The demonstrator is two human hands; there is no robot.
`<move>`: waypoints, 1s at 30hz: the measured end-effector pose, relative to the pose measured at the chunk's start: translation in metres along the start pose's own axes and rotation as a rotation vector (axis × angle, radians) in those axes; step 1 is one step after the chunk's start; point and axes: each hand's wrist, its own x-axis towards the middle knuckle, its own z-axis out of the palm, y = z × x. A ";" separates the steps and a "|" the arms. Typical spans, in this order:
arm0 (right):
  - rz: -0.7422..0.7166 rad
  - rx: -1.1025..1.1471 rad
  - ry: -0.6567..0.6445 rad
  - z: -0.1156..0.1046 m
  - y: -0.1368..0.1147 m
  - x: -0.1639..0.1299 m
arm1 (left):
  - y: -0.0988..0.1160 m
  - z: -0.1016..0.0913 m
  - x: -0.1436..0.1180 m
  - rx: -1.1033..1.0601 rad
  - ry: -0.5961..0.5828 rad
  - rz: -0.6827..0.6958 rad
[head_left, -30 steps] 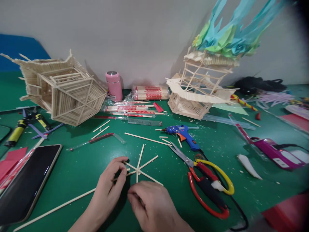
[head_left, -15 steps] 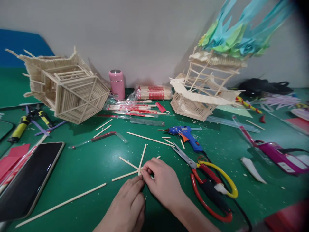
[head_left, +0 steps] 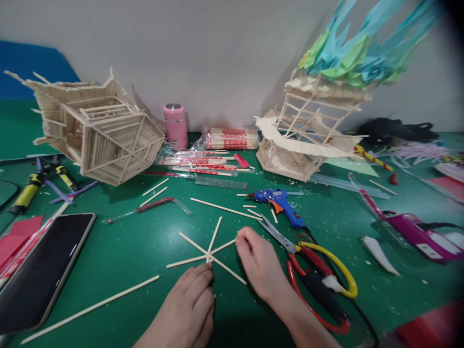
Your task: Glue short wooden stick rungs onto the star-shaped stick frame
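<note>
A star of thin wooden sticks (head_left: 213,237), joined at one hub, lies flat on the green mat (head_left: 145,251). My left hand (head_left: 192,302) comes in from the bottom edge, fingers together, with its fingertips on the short near spoke just below the hub. My right hand (head_left: 259,263) is on the star's right side, fingers curled, pinching the outer end of the spoke that points up and right. A long loose stick (head_left: 90,307) lies to the left of my left hand.
Red and yellow scissors (head_left: 319,278) and a blue glue gun (head_left: 279,203) lie right of my right hand. A dark phone (head_left: 39,270) is at the left. At the back stand a stick house (head_left: 97,130), pink bottle (head_left: 175,125), chopstick packs (head_left: 224,137) and a stick tower (head_left: 308,140).
My right hand slid from the hub out to the end of the right spoke. My left hand stayed at the hub. Earlier it had been holding a left spoke.
</note>
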 end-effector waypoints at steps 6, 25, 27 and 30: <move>0.109 0.065 0.423 -0.057 0.047 0.014 | 0.001 -0.016 0.004 -0.040 -0.065 -0.016; -0.229 -0.137 -0.114 0.025 -0.011 -0.003 | -0.003 -0.025 0.004 0.059 -0.141 -0.131; -0.231 -0.143 -0.095 0.026 -0.012 -0.003 | -0.003 -0.023 0.003 0.089 -0.143 -0.137; -0.207 -0.118 -0.007 0.022 -0.009 0.001 | -0.003 -0.022 0.002 0.094 -0.150 -0.140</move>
